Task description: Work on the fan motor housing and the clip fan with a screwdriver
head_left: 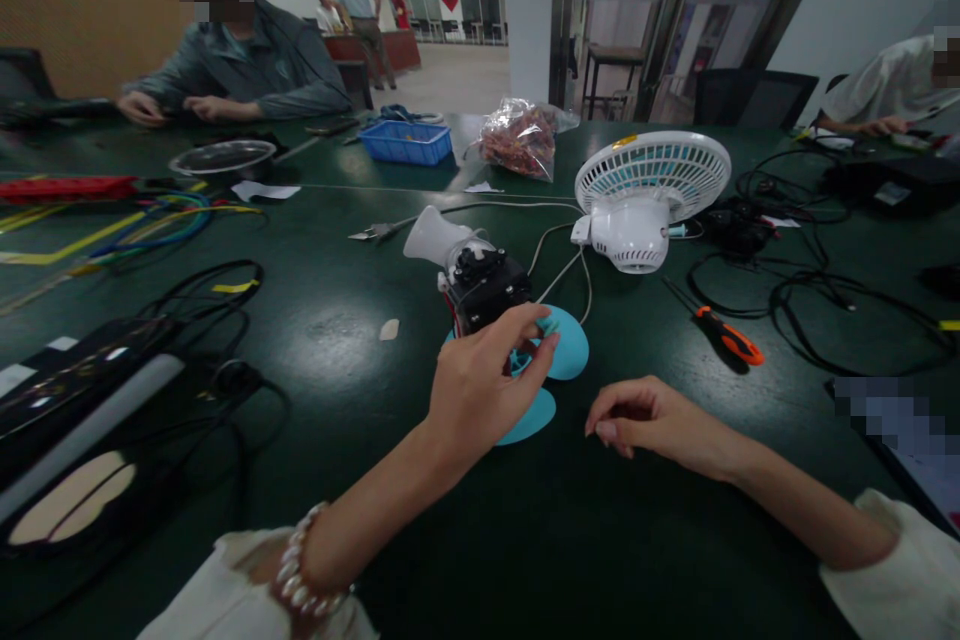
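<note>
My left hand (487, 375) pinches a small teal plastic piece (550, 325) between thumb and fingertips. Below and behind it lie teal fan blades (564, 348), partly hidden by that hand. A black fan motor (487, 288) with a white plastic neck (435, 235) rests on its side just beyond the fingers. To the right of the blades, my right hand (660, 420) hovers over or rests on the table, its fingers loosely curled and nothing visible in them. Farther back is the white fan head (630, 238) with its round grille (664, 170), tilted face up.
An orange-handled screwdriver (729, 335) lies at right, near black cables (810, 310). A blue basket (409, 142) and a clear bag of reddish material (521, 142) stand at the back. Left are a power strip (67, 370) and wires. Another person (247, 70) sits across.
</note>
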`<state>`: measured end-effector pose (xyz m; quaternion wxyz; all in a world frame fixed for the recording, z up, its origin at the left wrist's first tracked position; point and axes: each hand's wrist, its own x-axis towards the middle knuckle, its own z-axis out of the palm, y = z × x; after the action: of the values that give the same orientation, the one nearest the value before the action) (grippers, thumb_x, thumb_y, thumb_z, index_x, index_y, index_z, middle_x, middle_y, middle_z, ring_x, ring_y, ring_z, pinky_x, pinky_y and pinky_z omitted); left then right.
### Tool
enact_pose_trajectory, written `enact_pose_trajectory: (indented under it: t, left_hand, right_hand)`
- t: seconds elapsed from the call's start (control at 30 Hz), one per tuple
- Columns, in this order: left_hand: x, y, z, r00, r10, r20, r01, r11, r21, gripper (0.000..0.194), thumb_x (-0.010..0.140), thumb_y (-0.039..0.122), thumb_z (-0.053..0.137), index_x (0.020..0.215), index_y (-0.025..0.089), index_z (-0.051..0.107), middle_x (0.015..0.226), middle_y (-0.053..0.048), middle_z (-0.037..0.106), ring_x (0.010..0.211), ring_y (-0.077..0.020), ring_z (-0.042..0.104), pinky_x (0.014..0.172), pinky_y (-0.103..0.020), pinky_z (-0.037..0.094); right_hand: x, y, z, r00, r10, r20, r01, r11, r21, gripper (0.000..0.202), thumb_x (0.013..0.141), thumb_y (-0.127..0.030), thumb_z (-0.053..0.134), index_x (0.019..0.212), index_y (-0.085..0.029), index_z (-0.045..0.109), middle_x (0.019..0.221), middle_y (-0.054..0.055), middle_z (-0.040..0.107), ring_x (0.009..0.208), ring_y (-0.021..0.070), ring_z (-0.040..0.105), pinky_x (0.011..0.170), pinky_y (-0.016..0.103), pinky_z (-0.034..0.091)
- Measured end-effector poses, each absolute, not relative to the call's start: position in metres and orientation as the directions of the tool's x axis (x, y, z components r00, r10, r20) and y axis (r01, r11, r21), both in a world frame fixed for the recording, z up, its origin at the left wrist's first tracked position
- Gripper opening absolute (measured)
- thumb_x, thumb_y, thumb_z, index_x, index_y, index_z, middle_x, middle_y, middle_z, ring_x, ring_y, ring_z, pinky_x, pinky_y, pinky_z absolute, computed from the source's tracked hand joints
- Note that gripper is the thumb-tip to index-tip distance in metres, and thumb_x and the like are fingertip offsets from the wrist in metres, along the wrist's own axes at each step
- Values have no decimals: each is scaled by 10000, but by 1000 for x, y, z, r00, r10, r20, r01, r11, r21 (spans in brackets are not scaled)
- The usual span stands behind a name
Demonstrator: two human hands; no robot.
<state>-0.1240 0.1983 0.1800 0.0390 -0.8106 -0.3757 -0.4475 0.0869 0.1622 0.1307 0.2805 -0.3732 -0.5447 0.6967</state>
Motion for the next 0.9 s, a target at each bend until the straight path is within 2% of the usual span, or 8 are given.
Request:
enact_pose_trajectory:
  t: [0.1,0.37,0.57,0.77,0.9]
  left_hand:
    - [-125,200,179,334,551,764,651,-722,236,191,825,186,642,1012,170,607,762,31,706,578,-58,628,521,-149,487]
    - [-128,202,175,474,386,792,676,-735,-47,171,856,154,583,1024,150,614,752,8,698,615,-91,644,508,-193,450]
    - [-131,202,177,474,354,806,690,-718,-91,190,839,178,618,1023,129,616,792,-13,713,631,-118,649,541,-237,465]
    - [-132,202,176,577,306,758,659,-722,-210,261,809,133,630,1068,119,614,795,-19,706,627,-136,616,539,-269,449]
    - [-134,202,173,587,304,750,642,-739,-203,290,794,113,637,1083,112,618,818,-28,702,647,-136,604,551,-270,449]
  right_hand:
    - [87,162,130,-564,797,-216,13,-253,-967,164,786,-319,725,863,-174,716,724,-16,615,561,57,488,541,205,399]
    - [88,162,130,-567,796,-212,7,-252,-968,169,792,-319,724,876,-172,715,728,-17,613,562,53,488,535,198,390]
    - [87,162,130,-567,797,-209,-6,-257,-966,149,796,-306,722,871,-177,719,715,-20,609,562,53,488,532,195,381]
    - [87,161,128,-571,794,-208,-10,-260,-966,139,808,-307,713,877,-187,721,722,-21,605,570,51,490,538,194,375]
    - [88,162,128,-576,792,-203,0,-248,-969,138,814,-311,707,880,-191,721,730,-19,604,574,54,490,534,197,368]
